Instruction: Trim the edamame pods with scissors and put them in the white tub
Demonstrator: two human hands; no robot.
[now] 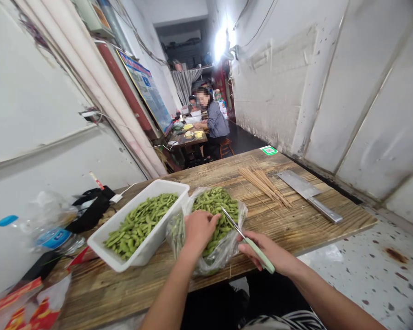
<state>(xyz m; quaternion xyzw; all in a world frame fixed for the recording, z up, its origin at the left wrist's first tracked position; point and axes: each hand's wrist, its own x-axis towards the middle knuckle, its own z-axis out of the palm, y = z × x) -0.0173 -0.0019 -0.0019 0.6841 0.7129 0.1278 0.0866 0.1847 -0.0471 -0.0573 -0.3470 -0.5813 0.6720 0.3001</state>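
My left hand (198,228) reaches into a clear plastic bag (223,250) heaped with green edamame pods (216,201), its fingers curled down among them; what they pinch is hidden. My right hand (268,252) is closed round the pale green handles of a pair of scissors (246,239), whose blades point up-left over the bag. To the left, a white rectangular tub (151,238) holds more pods. All of it rests on a rough wooden table (289,224).
A bundle of bamboo skewers (265,183) and a steel cleaver (309,195) lie at the table's right. Plastic bottle (51,238), black cable and red packaging (24,307) crowd the left end. Farther down the narrow alley, a seated person (215,123) works at another table.
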